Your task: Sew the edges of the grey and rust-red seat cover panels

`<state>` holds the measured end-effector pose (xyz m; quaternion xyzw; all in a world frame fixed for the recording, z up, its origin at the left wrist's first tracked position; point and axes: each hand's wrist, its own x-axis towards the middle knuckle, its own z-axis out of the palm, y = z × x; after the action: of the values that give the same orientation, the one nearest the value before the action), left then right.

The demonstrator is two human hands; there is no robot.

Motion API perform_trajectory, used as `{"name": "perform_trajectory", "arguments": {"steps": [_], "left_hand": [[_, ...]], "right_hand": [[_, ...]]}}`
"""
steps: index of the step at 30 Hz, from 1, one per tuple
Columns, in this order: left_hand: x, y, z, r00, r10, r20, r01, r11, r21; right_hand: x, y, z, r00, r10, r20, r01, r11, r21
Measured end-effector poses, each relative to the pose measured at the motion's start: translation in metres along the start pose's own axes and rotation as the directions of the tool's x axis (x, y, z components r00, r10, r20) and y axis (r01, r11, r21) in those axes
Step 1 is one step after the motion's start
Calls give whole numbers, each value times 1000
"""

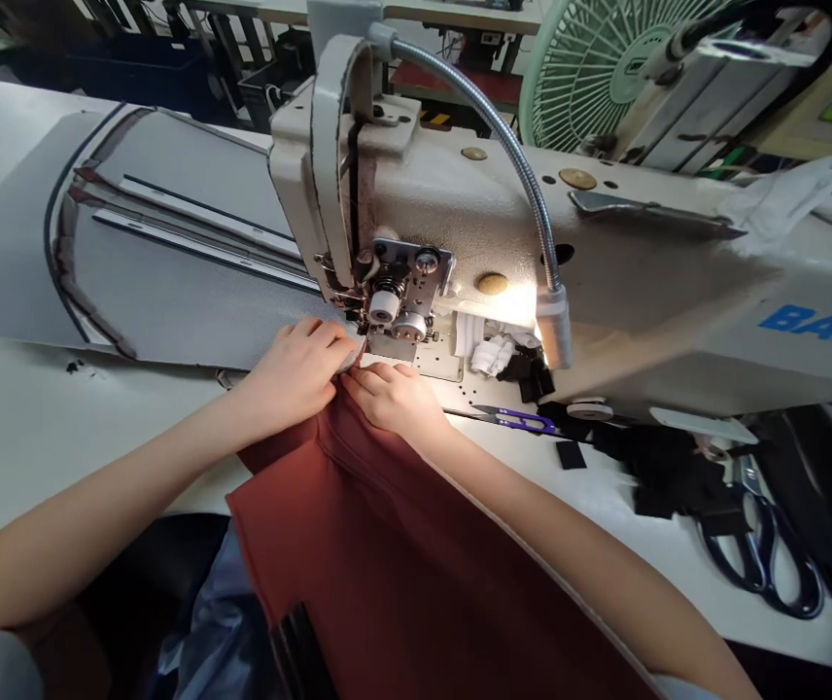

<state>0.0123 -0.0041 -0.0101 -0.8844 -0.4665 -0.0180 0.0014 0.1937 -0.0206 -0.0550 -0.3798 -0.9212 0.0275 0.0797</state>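
Note:
A large sheet of red-brown material (379, 544), smooth like leather or vinyl, hangs over the table edge onto my lap. Its grey-backed part (190, 233) lies flat to the left, with dark piping and pale strips along the seams. My left hand (303, 365) grips the folded grey edge just in front of the sewing machine head (394, 292). Beside it, my right hand (391, 399) pinches the red-brown seam near the needle plate (441, 365). The needle tip is hidden behind the presser parts and my fingers.
Purple thread snips (514, 418) lie right of my right hand. Dark-handled scissors (766, 544) and black fabric scraps (685, 476) sit farther right. A gooseneck lamp (553, 326) lights the needle area. A green fan (606, 78) stands behind the machine.

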Motion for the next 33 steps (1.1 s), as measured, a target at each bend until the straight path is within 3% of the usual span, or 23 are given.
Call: {"name": "perform_trajectory", "arguments": {"steps": [6, 12, 16, 20, 23, 27, 30, 33], "left_hand": [[2, -7, 6, 997, 24, -78, -36, 986, -161], [10, -9, 10, 994, 82, -79, -91, 989, -114], [25, -12, 10, 997, 70, -41, -73, 995, -64], [34, -18, 10, 998, 55, -18, -56, 997, -44], [21, -21, 7, 988, 107, -107, -117, 989, -92], [-20, -15, 3, 966, 137, -218, -162, 981, -102], [-46, -4, 5, 984, 94, -149, -107, 991, -80], [-60, 10, 6, 999, 21, -40, -24, 998, -62]], "right_hand": [[1, -5, -4, 999, 13, 29, -11, 999, -52], [9, -1, -12, 995, 70, 71, -66, 997, -51], [16, 4, -16, 986, 110, 123, -106, 994, -39], [16, 10, -12, 985, 142, 101, -141, 990, -19], [13, 13, -3, 988, 152, 35, -154, 986, 57], [15, 13, 6, 972, 219, -83, -183, 932, 313], [24, 10, 7, 964, 246, -103, -181, 888, 423], [32, 10, 1, 972, 216, -88, -171, 916, 362]]}}
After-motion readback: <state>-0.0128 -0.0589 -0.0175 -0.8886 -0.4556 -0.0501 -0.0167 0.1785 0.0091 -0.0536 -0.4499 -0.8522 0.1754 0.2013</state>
